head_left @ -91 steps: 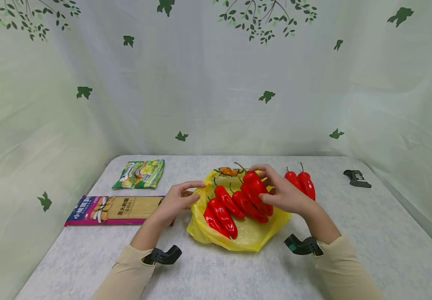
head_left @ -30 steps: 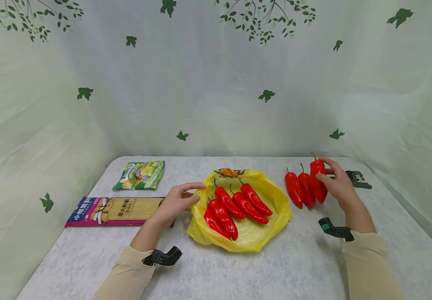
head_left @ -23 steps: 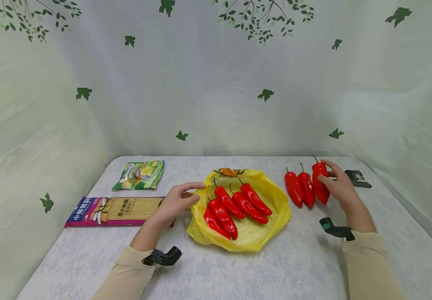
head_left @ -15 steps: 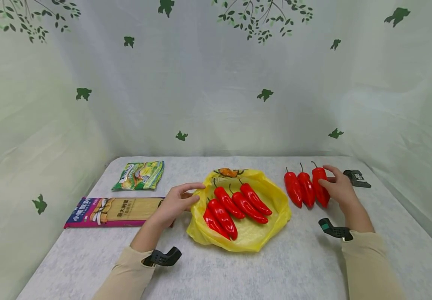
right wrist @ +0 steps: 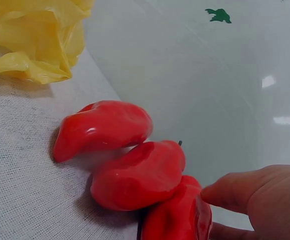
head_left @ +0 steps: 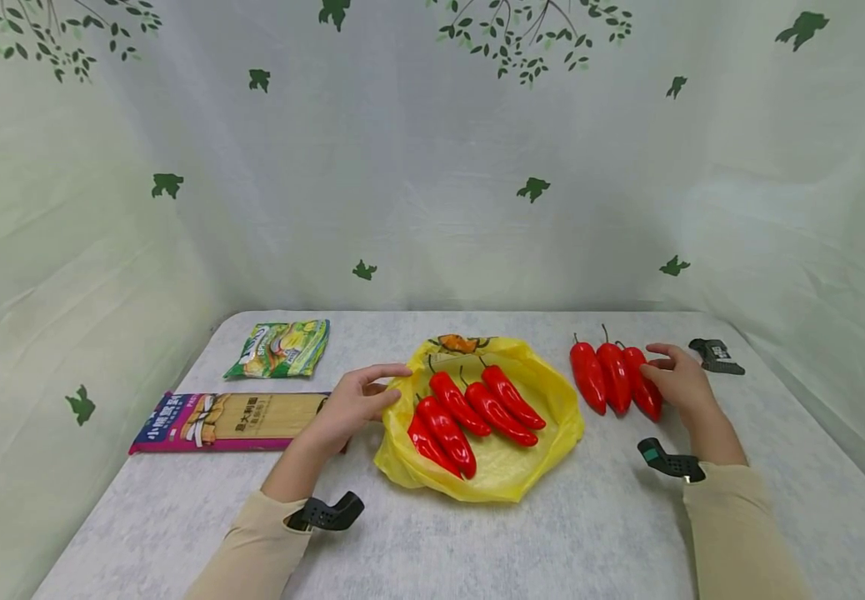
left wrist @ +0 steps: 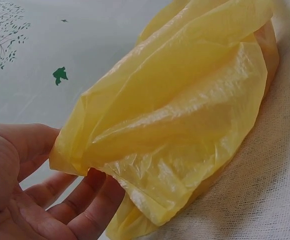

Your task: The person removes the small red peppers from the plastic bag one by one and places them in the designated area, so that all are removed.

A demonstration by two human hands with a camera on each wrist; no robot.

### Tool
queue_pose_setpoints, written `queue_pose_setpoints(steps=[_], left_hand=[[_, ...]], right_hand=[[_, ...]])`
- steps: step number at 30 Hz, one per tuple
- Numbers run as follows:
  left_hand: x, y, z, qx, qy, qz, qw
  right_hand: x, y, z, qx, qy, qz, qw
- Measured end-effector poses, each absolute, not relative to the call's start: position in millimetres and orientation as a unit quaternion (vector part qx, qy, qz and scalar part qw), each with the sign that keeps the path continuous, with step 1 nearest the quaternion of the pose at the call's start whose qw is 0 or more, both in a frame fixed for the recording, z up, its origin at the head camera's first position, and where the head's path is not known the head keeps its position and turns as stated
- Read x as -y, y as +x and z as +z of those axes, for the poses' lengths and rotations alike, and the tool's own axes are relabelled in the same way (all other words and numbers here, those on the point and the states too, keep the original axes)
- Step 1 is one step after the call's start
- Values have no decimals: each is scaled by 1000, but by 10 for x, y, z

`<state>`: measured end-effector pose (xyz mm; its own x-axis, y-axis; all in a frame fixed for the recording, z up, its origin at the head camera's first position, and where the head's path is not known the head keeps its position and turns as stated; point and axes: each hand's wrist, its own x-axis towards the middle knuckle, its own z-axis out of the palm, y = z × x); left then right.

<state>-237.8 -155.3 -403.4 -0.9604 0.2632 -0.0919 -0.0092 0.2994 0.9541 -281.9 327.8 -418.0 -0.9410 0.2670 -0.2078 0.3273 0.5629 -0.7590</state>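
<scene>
**Three peppers out, four left on the bag**

On the grey cloth of the table (head_left: 477, 542), the person's right hand (head_left: 676, 385) lies low beside a row of three red peppers, forearm stretched forward from the near edge. Its thumb and fingers curl around the rightmost pepper (head_left: 643, 381), which rests on the cloth touching the middle pepper (head_left: 616, 376); the left pepper of the row (head_left: 587, 377) lies just beside that. All three lie lengthwise away from the person, stems toward the curtain, tips toward the near edge.

Left hand (head_left: 353, 402) rests at the left rim of the yellow plastic bag (head_left: 503, 475), thumb and relaxed fingers pinching a fold of it. Four red peppers (head_left: 470, 408) lie on the bag, slanting, stems up-left. A noodle packet (head_left: 230, 419) and a green snack packet (head_left: 280, 347) lie further left.
</scene>
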Motion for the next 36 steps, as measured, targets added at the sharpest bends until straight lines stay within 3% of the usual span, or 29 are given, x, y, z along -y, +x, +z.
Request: queue_pose_setpoints(steps=[12,24,36], left_hand=[[1544,-2362,-4031,-796,84,588,118],[1538,-2368,-4023,-797,80,587,119],[1547,-2367,-4029,-798,81,586,114]], right_hand=[[-3218,-2823,-4134,-886,178,-427,37],[-2971,-2756,-3859,-880,154,-448,-37],[-2491,-2568,-3521,-890,26,-440,-119]])
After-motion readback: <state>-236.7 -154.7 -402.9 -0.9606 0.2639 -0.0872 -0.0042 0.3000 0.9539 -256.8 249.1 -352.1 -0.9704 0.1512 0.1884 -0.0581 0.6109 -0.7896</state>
